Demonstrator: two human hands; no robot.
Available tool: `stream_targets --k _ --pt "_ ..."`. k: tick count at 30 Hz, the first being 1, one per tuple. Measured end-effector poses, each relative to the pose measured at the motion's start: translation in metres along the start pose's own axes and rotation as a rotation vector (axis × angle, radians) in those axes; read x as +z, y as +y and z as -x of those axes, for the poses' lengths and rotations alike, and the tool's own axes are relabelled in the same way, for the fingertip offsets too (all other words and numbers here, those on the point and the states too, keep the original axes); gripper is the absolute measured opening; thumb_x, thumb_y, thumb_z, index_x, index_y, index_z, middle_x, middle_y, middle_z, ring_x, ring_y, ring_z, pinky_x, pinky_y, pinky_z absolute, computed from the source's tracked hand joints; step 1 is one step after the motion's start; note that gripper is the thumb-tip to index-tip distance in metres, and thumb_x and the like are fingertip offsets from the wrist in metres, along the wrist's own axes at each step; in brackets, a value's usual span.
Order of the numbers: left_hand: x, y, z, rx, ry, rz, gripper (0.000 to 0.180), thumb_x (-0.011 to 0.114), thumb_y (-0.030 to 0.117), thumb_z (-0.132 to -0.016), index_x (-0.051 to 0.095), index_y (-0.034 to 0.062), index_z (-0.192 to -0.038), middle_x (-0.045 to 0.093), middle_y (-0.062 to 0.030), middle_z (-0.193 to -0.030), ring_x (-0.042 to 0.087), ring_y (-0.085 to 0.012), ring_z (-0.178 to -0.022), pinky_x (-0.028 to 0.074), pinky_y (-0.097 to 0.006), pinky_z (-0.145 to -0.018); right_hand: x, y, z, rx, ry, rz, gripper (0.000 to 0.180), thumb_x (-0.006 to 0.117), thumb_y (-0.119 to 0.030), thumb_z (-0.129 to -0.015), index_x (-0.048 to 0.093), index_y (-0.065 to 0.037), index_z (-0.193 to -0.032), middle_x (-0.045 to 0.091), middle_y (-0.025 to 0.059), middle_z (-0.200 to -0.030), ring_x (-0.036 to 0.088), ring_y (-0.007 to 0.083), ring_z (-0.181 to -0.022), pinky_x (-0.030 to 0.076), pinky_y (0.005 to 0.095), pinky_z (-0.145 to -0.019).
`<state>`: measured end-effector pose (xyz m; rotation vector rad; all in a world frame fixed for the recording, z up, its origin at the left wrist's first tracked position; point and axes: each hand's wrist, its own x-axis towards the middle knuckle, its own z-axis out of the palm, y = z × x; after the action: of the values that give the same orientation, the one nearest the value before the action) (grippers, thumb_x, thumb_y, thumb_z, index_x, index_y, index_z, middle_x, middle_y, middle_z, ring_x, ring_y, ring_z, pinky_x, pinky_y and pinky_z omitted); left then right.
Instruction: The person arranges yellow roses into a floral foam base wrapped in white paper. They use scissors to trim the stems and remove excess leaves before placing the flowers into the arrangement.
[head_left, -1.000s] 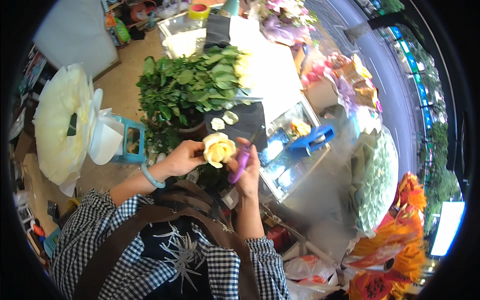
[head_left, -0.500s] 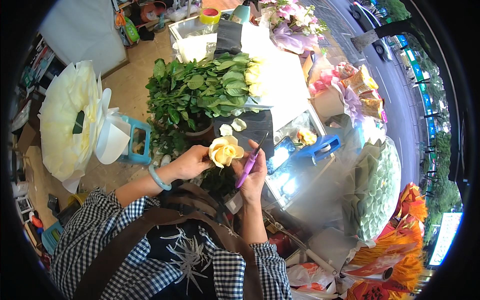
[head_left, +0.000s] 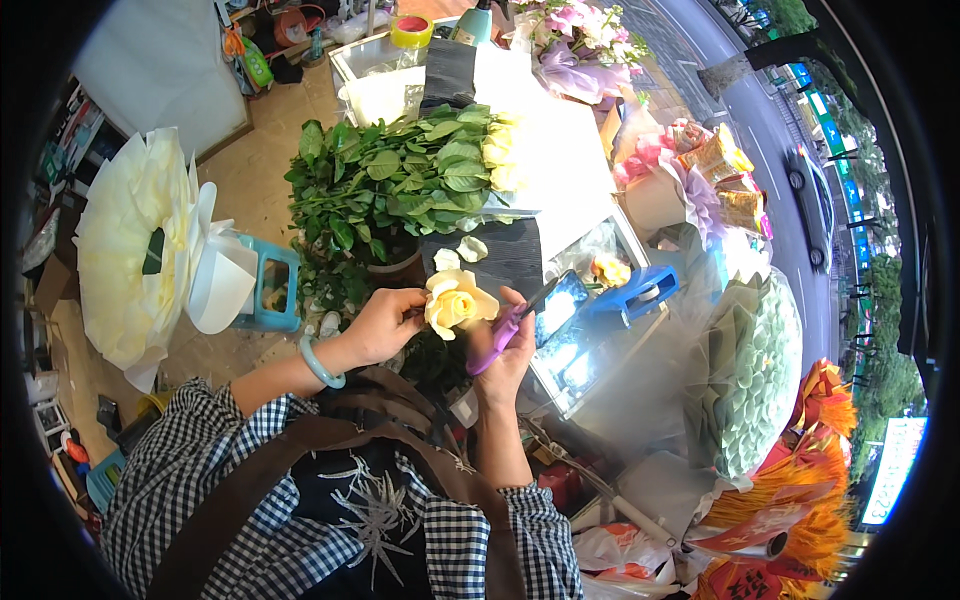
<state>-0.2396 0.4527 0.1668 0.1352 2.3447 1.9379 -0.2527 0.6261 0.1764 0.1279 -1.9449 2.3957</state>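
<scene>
A yellow rose point(head_left: 452, 304) with outspread outer petals is held upright in front of me. My left hand point(head_left: 388, 328) pinches it from the left, just under its head; the stem is hidden. Purple-handled scissors point(head_left: 487, 350) with dark blades rest in my right hand point(head_left: 508, 372), the blades pointing up and away to the right. The fingers of that hand come close to the rose's right edge and are partly blurred. Beyond the flower, two pale loose petals point(head_left: 472, 249) lie at the edge of a black ribbed surface point(head_left: 510, 262).
A leafy bunch of yellow roses point(head_left: 400, 170) lies across the table. To the right are a lit phone point(head_left: 562, 306), a blue tape dispenser point(head_left: 640, 296) and a green-wrapped bouquet point(head_left: 745, 375). At left, a cream paper-wrapped bouquet point(head_left: 130, 260) stands near a blue stool point(head_left: 270, 285).
The rose has shifted slightly right, and its outer petals look more spread. My right hand and the scissors have tilted a little, the blades now leaning more to the right.
</scene>
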Motion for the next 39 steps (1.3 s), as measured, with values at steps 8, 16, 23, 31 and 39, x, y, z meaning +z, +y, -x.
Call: stream_targets --k 8,16,23,31,39 --pt "-0.002 0.001 -0.005 -0.069 0.157 0.011 0.019 0.058 -0.003 -0.081 0.063 -0.0029 -0.099 0.067 -0.0138 -0.084 0.062 -0.0147 -0.074 0.048 -0.029 -0.069 -0.001 -0.006 0.004 0.015 0.024 -0.073 0.045 0.064 0.004 -0.079 0.049 -0.005 -0.121 0.054 -0.0013 -0.089 0.052 0.0063 -0.081 0.042 0.0196 -0.072" --pt "-0.003 0.06 0.005 0.47 -0.111 -0.123 0.031 0.072 0.016 -0.076 0.064 0.0043 -0.104 0.067 -0.0085 -0.097 0.066 -0.0202 -0.087 0.051 -0.031 -0.077 -0.013 0.007 -0.002 0.375 0.102 -0.225 0.048 0.066 -0.005 -0.084 0.043 -0.002 -0.125 0.056 0.0025 -0.08 0.053 0.0082 -0.06 0.043 0.0206 -0.051" --pt "-0.002 0.143 0.014 0.975 -0.289 -0.08 0.022 0.065 0.009 -0.078 0.066 -0.0006 -0.099 0.067 -0.0125 -0.102 0.066 -0.0252 -0.091 0.056 -0.032 -0.077 -0.009 -0.027 0.028 0.227 -0.089 -0.373 0.06 0.061 0.001 -0.082 0.035 -0.005 -0.136 0.057 0.0208 -0.118 0.062 0.0179 -0.082 0.05 0.0272 -0.068" --pt "0.001 0.157 0.01 1.039 -0.358 0.007 0.018 0.067 0.003 -0.08 0.066 -0.0026 -0.097 0.065 -0.014 -0.105 0.065 -0.0263 -0.093 0.056 -0.032 -0.081 -0.018 -0.062 0.029 0.219 0.014 -0.217 0.053 0.06 0.007 -0.077 0.045 -0.001 -0.127 0.06 0.0085 -0.093 0.056 0.0126 -0.084 0.046 0.0232 -0.076" --pt "-0.001 0.157 0.012 1.03 -0.382 0.069 0.021 0.067 0.001 -0.079 0.065 -0.0034 -0.1 0.063 -0.0155 -0.109 0.063 -0.0269 -0.099 0.056 -0.035 -0.084 -0.014 -0.069 0.023 0.179 0.074 -0.182 0.046 0.065 0.003 -0.079 0.047 -0.002 -0.121 0.06 0.008 -0.083 0.051 0.0076 -0.059 0.04 0.0182 -0.048"
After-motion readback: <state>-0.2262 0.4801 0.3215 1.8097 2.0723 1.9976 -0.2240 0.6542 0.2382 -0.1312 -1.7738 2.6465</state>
